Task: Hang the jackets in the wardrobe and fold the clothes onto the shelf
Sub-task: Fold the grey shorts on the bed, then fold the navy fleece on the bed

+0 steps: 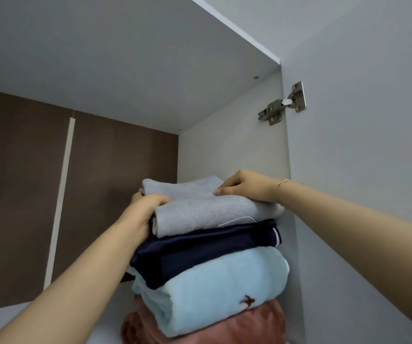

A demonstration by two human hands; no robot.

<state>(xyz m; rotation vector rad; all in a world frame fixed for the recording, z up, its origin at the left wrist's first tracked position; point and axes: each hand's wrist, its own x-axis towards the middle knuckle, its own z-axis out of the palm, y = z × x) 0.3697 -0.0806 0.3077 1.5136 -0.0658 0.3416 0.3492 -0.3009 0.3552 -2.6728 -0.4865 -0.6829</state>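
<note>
Grey folded garment (207, 207) tops stack on wardrobe shelf, over navy garment (200, 254) and light-blue one (219, 291). Left hand (147, 207) grips its left edge; right hand (244, 186) presses top, fingers curled.

A metal door hinge (283, 104) sits high on the right, and a thin bracelet (280, 187) circles a wrist.

Clothes stack (207, 256) sits tight against right side panel (244, 150), seemingly touching. Open room left of stack and above, below top panel (125, 58).
</note>
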